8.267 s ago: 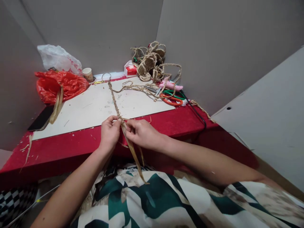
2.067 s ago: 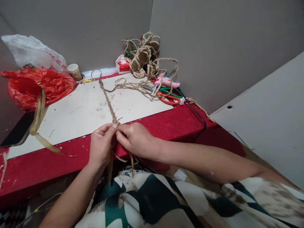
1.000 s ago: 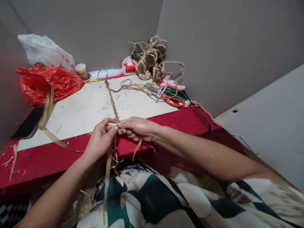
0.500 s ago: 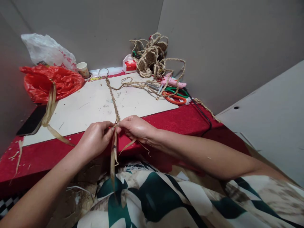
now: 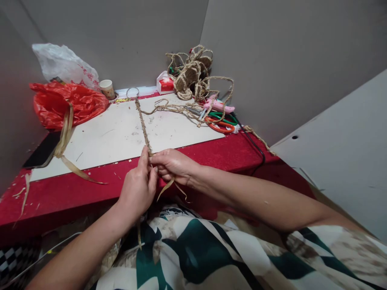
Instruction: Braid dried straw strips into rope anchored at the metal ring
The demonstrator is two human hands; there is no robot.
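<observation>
Cord (image 5: 143, 125) plaited from far edge to near edge of desk (image 5: 81, 197); strips (image 5: 166, 189) there hang loose, unplaited. Right hand (image 5: 177, 164) pinches cord's near end; left hand (image 5: 136, 188) touches it, its grip unclear.

We record the braided cord (image 5: 143, 127) as straw-tan, mottled with brown; the loose strips (image 5: 64, 137) read as paler yellowish tan. We note crimson for the tablecloth (image 5: 208, 149), off-white with dark specks for the board (image 5: 105, 137). Crumpled bag (image 5: 81, 104): bright orange-red. Translucent bag (image 5: 60, 60): whitish, red print. Carton (image 5: 165, 83): white and red. Scissor handles: one pair green (image 5: 216, 114), one orange (image 5: 222, 131). Tool (image 5: 219, 105): pink. Cable (image 5: 252, 143): black. Wall (image 5: 136, 32): grey. We see the garment (image 5: 199, 249) patterned in dark green, cream and mottled brown; checked fabric (image 5: 13, 257), black and white.
</observation>
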